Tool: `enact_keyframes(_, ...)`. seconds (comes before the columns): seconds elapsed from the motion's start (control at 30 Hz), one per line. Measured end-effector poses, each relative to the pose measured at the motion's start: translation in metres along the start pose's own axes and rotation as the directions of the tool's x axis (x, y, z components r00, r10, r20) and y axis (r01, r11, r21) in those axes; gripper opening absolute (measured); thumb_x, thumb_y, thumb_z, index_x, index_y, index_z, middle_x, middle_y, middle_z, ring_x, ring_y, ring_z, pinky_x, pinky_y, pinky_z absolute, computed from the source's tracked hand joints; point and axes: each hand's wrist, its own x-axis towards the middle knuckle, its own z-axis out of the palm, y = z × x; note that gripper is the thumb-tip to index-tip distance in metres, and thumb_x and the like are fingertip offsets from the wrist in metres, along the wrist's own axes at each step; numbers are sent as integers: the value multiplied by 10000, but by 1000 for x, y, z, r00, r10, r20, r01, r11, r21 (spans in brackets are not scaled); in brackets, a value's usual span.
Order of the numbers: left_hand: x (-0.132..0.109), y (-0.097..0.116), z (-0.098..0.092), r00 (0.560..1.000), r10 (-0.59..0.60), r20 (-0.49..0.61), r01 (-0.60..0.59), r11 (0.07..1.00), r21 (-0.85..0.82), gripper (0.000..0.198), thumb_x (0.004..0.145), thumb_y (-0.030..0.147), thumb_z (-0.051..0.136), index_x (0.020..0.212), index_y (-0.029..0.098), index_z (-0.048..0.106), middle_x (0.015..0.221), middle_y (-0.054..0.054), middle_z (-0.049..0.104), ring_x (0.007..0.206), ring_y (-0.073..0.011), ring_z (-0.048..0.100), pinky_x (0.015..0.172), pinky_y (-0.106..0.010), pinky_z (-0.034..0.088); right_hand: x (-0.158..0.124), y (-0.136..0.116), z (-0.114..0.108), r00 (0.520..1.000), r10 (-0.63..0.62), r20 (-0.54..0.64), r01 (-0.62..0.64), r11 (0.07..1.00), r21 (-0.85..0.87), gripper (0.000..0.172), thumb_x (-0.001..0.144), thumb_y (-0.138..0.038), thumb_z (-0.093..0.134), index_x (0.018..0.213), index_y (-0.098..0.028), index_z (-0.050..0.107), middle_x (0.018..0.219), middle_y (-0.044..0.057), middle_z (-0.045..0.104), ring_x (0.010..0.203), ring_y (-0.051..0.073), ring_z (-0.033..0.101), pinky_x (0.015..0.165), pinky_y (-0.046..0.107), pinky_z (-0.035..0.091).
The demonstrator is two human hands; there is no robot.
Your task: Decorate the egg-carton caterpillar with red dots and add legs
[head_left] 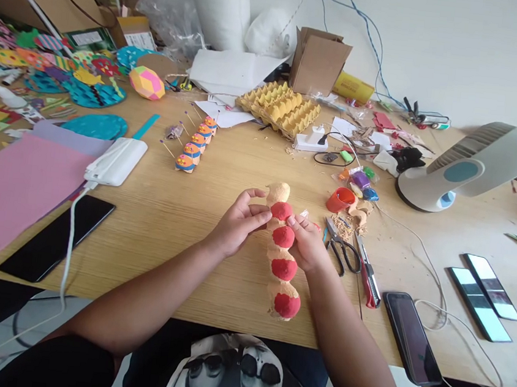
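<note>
Carton strip (284, 269) between left hand (237, 223), right hand (307, 243)

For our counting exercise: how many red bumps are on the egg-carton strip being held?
4, down the strip: one between left hand and right hand, three below it; none seems hidden.

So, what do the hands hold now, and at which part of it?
Both the left hand and right hand pinch the egg-carton strip near its far end, around the farthest red bump.
</note>
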Motion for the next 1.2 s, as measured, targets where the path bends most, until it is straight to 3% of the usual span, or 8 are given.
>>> enact_keyframes(0.4, -1, -2, -1, 995, 83, -52, -81, 996, 40, 427, 796, 288, 803, 1064, 242, 474, 683, 45, 707, 600, -106, 620, 617, -213, 450, -1, 0, 3, 999, -25, 43, 31, 988, -150, 357, 711, -515, 869, 786, -199, 720, 662, -25, 641, 566, 97, 518, 580, 252, 418)
enact_keyframes(0.63, -2, -2, 0, 998, 22, -61, -25, 999, -39, 436, 792, 287, 794, 1091, 261, 478, 677, 68, 666, 563, -90, 565, 582, -202, 420, -1, 2, 3, 998, -36, 58, 45, 984, -171, 359, 711, -515, 870, 846, -206, 748, 702, -10, 663, 626, 122, 567, 630, 271, 454)
enact_keyframes(0.9, 0, -2, 4, 987, -89, -135, 75, 991, -108, 563, 728, 334, 830, 1162, 264, 478, 744, 53, 652, 632, -118, 613, 599, -226, 438, 1, 1, -1, 995, -51, 88, 73, 958, -276, 375, 737, -543, 840, 841, -199, 733, 719, -2, 669, 638, 130, 572, 640, 277, 468)
enact_keyframes(1.2, -1, -6, 3, 976, -96, -196, 73, 989, -126, 517, 733, 317, 816, 1118, 271, 475, 749, 61, 641, 642, -124, 621, 600, -239, 468, 0, 2, 4, 994, -34, 108, 67, 943, -326, 354, 728, -509, 854, 837, -190, 746, 722, -3, 667, 623, 118, 557, 618, 262, 472)
